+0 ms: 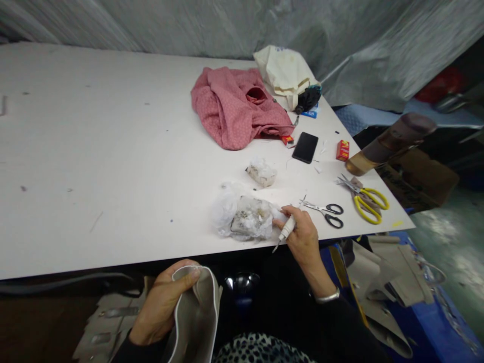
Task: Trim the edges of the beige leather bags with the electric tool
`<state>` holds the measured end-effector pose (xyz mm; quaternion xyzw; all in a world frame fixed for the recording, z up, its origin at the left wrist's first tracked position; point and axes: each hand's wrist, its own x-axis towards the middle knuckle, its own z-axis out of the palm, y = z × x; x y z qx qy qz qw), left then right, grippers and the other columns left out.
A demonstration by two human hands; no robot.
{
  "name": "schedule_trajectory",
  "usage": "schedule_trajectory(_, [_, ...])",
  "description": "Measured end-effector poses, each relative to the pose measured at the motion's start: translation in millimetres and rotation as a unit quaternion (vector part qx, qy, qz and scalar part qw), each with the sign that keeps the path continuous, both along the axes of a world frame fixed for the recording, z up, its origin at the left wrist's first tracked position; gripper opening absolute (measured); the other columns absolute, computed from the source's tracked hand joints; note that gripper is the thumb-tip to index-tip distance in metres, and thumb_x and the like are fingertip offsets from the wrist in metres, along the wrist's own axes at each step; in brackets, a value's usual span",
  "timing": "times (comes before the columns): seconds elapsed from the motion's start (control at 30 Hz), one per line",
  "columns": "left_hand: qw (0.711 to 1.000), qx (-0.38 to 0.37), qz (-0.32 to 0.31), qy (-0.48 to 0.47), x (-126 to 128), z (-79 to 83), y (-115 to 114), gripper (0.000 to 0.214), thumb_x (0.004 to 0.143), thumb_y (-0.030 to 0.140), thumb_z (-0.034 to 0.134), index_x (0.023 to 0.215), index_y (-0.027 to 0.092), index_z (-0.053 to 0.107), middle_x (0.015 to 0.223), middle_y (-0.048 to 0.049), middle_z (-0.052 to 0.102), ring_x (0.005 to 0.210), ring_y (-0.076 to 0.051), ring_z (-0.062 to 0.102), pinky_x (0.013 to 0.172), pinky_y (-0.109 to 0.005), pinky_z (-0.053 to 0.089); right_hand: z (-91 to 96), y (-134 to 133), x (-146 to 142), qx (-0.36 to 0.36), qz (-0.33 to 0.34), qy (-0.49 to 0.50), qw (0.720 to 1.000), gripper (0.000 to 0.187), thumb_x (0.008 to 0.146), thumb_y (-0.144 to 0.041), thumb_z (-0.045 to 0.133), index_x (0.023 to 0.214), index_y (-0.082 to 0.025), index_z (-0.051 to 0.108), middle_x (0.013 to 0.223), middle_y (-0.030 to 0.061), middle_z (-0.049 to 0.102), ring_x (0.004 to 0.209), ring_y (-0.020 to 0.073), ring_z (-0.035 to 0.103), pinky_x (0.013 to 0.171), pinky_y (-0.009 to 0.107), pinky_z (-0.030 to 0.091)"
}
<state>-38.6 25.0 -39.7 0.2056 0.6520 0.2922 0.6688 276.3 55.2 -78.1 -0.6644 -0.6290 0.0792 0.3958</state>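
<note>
My left hand grips the edge of a beige bag piece, with the thumb inside its pale-rimmed opening. The piece is below the table's front edge. In my right hand is an awl with a white wrapped handle, its thin metal tip pointing down toward me. The fingertips of that hand are at the side of a crumpled clear plastic bag holding a greyish-white, smudged block. Behind it lies a smaller plastic-wrapped lump. Black-handled scissors rest just right of my right hand.
On the white table are yellow-handled scissors, a phone, a red box, a brown bottle, pink cloth and a white bag. More beige pieces lie at lower right; others at lower left.
</note>
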Motion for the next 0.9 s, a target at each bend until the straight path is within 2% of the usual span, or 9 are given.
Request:
schedule_trajectory(0.17, [1.000,0.006,-0.018,-0.016,-8.8,-12.9,0.0,0.043,0.060,0.042,0.093,0.083,0.014,0.070,0.067,-0.0044,0.072,0.059,-0.019,0.064,0.058,-0.027,0.050,2.2,1.7,1.6,-0.050,0.016,0.019,0.998,0.022,0.096,-0.041,0.068,0.111,-0.024,0.070,0.090,0.0046,0.065,0.088,0.0247,0.060,0.078,0.037,0.049])
schedule_trajectory(0.3, [0.999,0.019,-0.036,-0.016,-7.3,-16.1,0.9,0.041,0.063,0.042,0.092,0.082,0.014,0.070,0.067,-0.0042,0.071,0.058,-0.018,0.064,0.058,-0.026,0.049,14.1,-6.4,-1.8,-0.020,-0.014,0.141,0.990,0.020,0.097,-0.036,0.067,0.113,-0.024,0.066,0.096,0.0019,0.067,0.085,0.0201,0.064,0.078,0.033,0.051])
schedule_trajectory(0.4, [0.999,0.024,-0.043,-0.016,-4.4,-18.2,1.7,0.039,0.064,0.042,0.092,0.081,0.014,0.071,0.067,-0.0045,0.071,0.058,-0.018,0.063,0.058,-0.026,0.048,24.2,-18.1,-11.9,0.001,0.011,0.169,0.986,0.019,0.096,-0.032,0.070,0.113,-0.025,0.067,0.097,0.0015,0.069,0.088,0.0200,0.066,0.080,0.032,0.053])
schedule_trajectory(0.53, [0.999,0.009,-0.042,-0.022,-2.1,-17.6,3.8,0.041,0.060,0.042,0.093,0.080,0.014,0.070,0.066,-0.0034,0.070,0.059,-0.018,0.063,0.059,-0.027,0.048,30.1,-30.8,-28.5,0.029,0.068,0.139,0.988,0.020,0.094,-0.025,0.074,0.113,-0.026,0.069,0.102,0.0029,0.073,0.092,0.0202,0.070,0.083,0.032,0.056])
schedule_trajectory(0.73, [0.998,-0.002,-0.065,-0.001,-1.3,-9.6,7.2,0.044,0.060,0.045,0.093,0.082,0.014,0.070,0.068,-0.0037,0.071,0.062,-0.019,0.063,0.061,-0.028,0.049,30.6,-33.9,-35.7,0.034,0.079,0.070,0.994,0.021,0.095,-0.020,0.072,0.115,-0.024,0.070,0.101,0.0065,0.075,0.091,0.0211,0.071,0.079,0.032,0.058])
schedule_trajectory(0.9, [0.998,-0.003,-0.055,-0.005,-3.4,-15.9,5.8,0.044,0.061,0.045,0.093,0.083,0.014,0.070,0.068,-0.0036,0.070,0.061,-0.018,0.062,0.060,-0.027,0.048,31.9,-32.7,-35.9,0.046,0.083,0.007,0.995,0.018,0.097,-0.022,0.070,0.116,-0.021,0.069,0.101,0.0090,0.075,0.087,0.0225,0.071,0.074,0.034,0.059])
